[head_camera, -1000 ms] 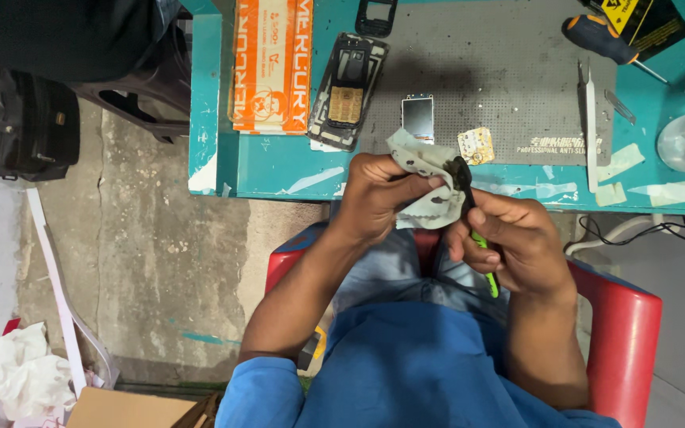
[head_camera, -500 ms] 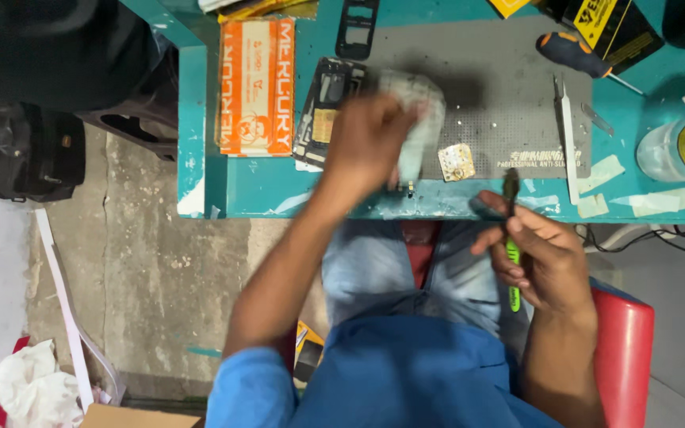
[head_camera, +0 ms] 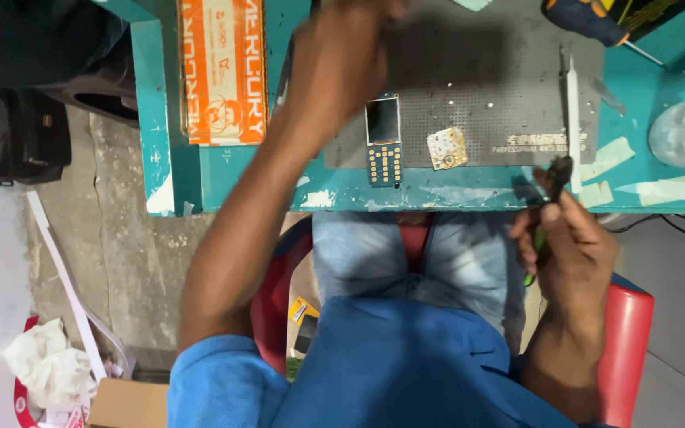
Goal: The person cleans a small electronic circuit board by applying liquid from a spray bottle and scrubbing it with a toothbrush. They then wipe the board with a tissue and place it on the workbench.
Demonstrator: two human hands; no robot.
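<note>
Two hands apart: right hand point(head_camera: 568, 250) grips a green-handled tool point(head_camera: 547, 212) at the tabletop point(head_camera: 453, 194) edge; left hand point(head_camera: 342, 59) reaches over, blurred, grip unreadable. Steady that tool away from the keypad phone point(head_camera: 384, 140).

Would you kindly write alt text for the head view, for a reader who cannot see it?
Seated at a teal workbench, a person reaches the blurred left hand across a grey mat, while the right hand holds a green-handled tool. A small phone front and keypad piece lie on the mat.
</note>
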